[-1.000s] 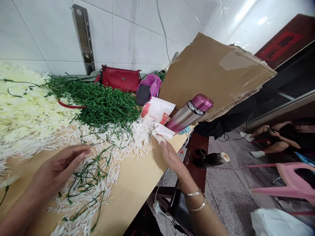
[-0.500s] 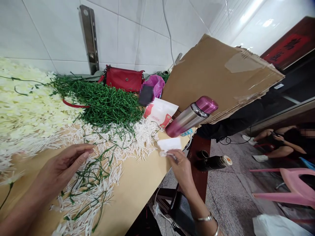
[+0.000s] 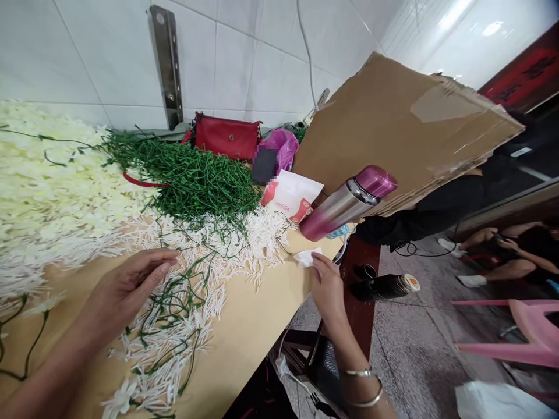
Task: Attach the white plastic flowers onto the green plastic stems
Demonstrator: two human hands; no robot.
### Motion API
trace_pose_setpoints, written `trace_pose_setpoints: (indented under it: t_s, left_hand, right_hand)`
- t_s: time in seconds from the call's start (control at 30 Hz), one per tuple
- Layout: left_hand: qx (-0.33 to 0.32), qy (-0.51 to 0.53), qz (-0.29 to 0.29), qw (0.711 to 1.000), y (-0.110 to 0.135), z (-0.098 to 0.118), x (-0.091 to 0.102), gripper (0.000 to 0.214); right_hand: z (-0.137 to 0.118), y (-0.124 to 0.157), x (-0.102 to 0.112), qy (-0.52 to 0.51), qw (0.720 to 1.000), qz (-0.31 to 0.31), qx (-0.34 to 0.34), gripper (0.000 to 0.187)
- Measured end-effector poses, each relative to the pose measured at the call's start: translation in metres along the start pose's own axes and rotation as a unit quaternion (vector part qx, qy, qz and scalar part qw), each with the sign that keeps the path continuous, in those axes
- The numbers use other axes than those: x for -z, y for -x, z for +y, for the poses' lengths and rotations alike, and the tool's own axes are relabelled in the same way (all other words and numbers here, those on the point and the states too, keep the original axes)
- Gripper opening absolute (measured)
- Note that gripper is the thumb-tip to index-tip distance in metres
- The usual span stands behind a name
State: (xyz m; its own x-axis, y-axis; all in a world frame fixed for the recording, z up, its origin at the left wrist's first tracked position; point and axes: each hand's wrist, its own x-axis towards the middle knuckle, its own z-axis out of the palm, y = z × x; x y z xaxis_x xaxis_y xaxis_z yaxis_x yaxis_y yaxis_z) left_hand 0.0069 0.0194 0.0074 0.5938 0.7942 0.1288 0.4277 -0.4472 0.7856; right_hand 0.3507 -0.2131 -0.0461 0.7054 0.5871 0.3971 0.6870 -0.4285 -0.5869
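My right hand (image 3: 328, 286) is closed at the table's right edge, pinching a small white tissue (image 3: 306, 256) just below a pink and silver flask (image 3: 347, 202). My left hand (image 3: 126, 284) rests over the cardboard-covered table (image 3: 257, 326), fingers loosely stretched and holding nothing, beside a scatter of white plastic flower parts (image 3: 192, 302) tangled with green stems. A heap of green stems (image 3: 187, 177) lies behind, and cream flower petals (image 3: 48, 186) cover the left side.
A red purse (image 3: 227, 137), a pink bag (image 3: 283, 148) and a white and red pouch (image 3: 292, 195) sit by the tiled wall. A large cardboard sheet (image 3: 402, 128) leans at right. A dark flask (image 3: 384, 285) stands on a low surface; a person sits on the floor (image 3: 515, 256) near a pink chair (image 3: 528, 331).
My right hand drew back from beside the flask toward the table edge, taking the white tissue with it and crumpling it smaller. My left hand barely moved.
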Motion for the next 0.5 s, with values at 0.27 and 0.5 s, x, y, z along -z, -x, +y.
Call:
trace_pose_setpoints:
  t_s: [0.27, 0.5]
  left_hand:
    - [-0.008, 0.032, 0.01, 0.999, 0.001, 0.006, 0.0, 0.047]
    - [-0.015, 0.028, 0.016, 0.999, 0.001, 0.001, -0.002, 0.047]
  right_hand:
    - [-0.001, -0.015, 0.012, -0.049, 0.999, 0.016, -0.002, 0.024]
    - [-0.085, 0.052, 0.004, -0.246, 0.954, -0.173, -0.004, 0.018]
